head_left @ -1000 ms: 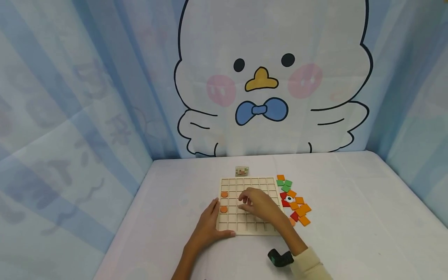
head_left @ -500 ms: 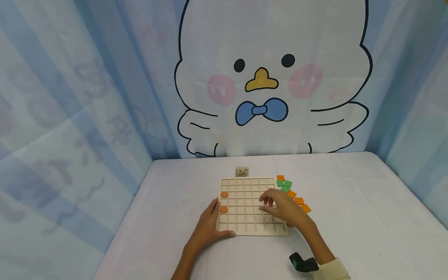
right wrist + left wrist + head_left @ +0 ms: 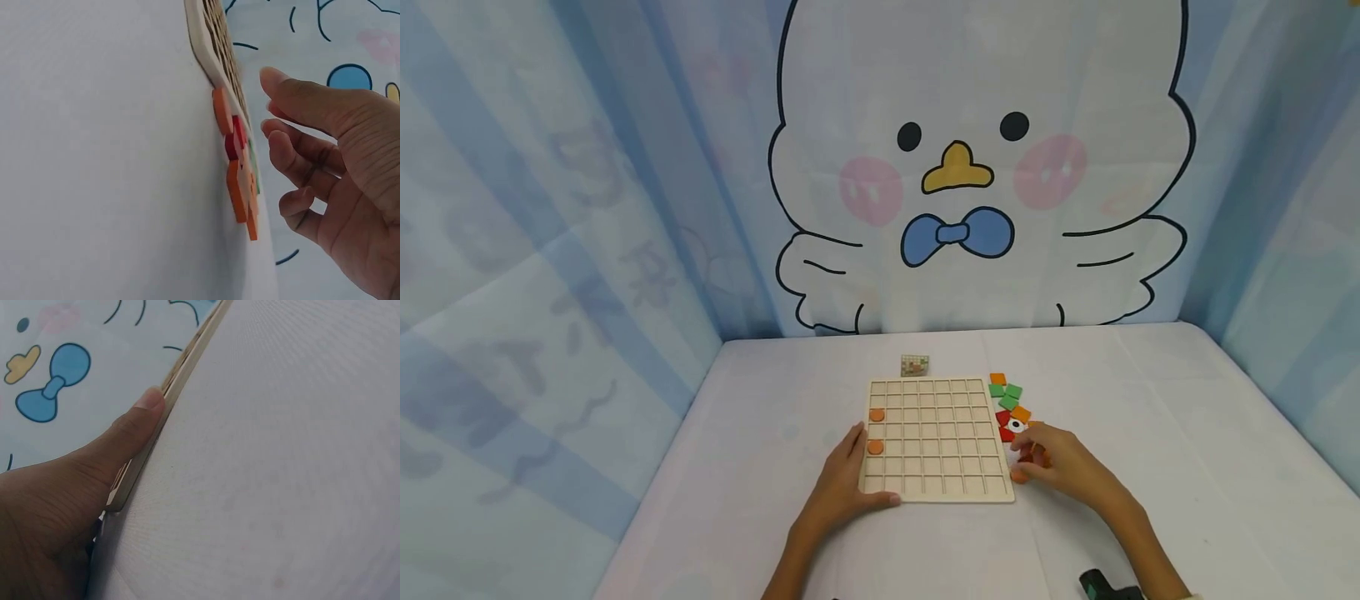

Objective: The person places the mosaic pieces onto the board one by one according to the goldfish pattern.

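Observation:
A pale wooden grid board (image 3: 936, 429) lies flat on the table. My left hand (image 3: 842, 483) holds its near-left corner, fingers straight along the left side and thumb along the front edge; the left wrist view shows that thumb (image 3: 140, 415) lying against the rim. Two orange round pieces (image 3: 876, 447) sit in the leftmost column. Beyond the board's right side, my right hand (image 3: 1067, 462) hovers over loose tiles, fingers loosely bent, thumb and fingertips apart with nothing between them. Below it are an orange round piece (image 3: 222, 111) and orange tiles (image 3: 235, 190), partly hidden in the head view.
Green tiles (image 3: 1013, 391), red tiles (image 3: 1007, 435) and a white round piece with a dark centre (image 3: 1016, 425) lie along the board's right edge. A small patterned card (image 3: 914, 365) is behind the board. Printed curtains enclose the table.
My right hand has moved right, from over the middle of the board to above the loose tiles. The left hand has stayed at the board's corner.

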Motion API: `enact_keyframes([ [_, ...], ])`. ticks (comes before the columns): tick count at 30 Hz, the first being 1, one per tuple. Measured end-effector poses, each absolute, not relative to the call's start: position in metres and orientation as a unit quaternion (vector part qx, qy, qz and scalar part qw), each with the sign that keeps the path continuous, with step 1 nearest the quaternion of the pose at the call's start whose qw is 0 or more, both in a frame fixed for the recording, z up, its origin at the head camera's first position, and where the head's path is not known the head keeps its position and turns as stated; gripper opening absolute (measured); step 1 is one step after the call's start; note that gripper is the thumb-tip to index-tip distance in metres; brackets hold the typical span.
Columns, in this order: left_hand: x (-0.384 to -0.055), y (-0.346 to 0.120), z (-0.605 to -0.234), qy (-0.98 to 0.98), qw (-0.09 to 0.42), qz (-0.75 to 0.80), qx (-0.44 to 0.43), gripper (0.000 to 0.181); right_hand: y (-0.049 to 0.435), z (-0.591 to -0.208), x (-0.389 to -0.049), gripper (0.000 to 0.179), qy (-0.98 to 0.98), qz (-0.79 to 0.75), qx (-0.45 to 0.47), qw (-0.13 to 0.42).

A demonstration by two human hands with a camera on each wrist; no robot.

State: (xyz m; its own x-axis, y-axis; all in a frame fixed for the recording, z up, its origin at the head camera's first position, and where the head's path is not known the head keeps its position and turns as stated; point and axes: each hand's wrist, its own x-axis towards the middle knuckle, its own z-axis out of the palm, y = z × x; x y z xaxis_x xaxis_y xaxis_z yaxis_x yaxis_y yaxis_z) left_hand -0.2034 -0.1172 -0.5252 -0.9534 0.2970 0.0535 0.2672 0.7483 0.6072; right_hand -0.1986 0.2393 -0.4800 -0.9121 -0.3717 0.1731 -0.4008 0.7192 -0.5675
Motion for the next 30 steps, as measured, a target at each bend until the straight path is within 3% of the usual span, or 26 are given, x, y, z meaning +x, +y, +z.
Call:
enact_keyframes([
  [10, -0.2025, -0.1181, -0.5253, 0.933, 0.018, 0.326, 0.151, 0.126, 0.2445, -0.4875, -0.1951, 0.023, -0.933, 0.298, 0.197, -0.039],
  [30, -0.2023, -0.1163, -0.5258, 0.936, 0.025, 0.322, 0.141, 0.125, 0.2422, -0.4889, -0.1942, 0.011, -0.933, 0.299, 0.198, -0.022],
])
